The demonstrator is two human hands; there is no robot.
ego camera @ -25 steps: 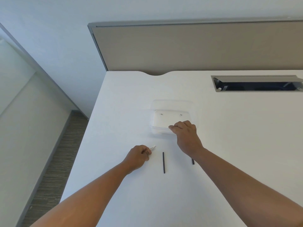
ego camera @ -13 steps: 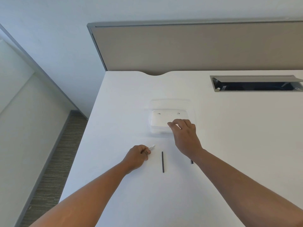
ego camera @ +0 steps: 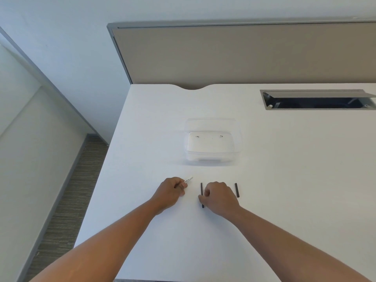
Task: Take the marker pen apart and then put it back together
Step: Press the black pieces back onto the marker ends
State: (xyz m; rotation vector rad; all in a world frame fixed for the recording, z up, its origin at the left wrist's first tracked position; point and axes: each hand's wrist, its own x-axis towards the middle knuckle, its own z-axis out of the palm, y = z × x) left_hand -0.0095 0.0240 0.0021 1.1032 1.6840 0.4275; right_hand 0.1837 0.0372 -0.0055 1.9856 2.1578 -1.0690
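My left hand [ego camera: 170,191] is closed around the white marker barrel [ego camera: 188,179], whose tip sticks out up and to the right of the fist. A thin black rod [ego camera: 201,190] lies lengthwise on the white desk [ego camera: 284,169]. My right hand [ego camera: 218,197] rests over the rod with curled fingers touching it; whether it grips the rod is unclear. A second short black piece [ego camera: 236,190] lies just to the right of that hand.
A clear plastic box [ego camera: 211,142] stands beyond the hands at the desk's middle. A cable slot with a raised grey flap [ego camera: 317,99] is at the back right. A beige partition [ego camera: 244,55] backs the desk. The desk's left edge drops to carpet.
My right hand has drawn back from the clear box toward me and come down on the black rod, uncovering the short black piece. The left hand has stayed put with the barrel.
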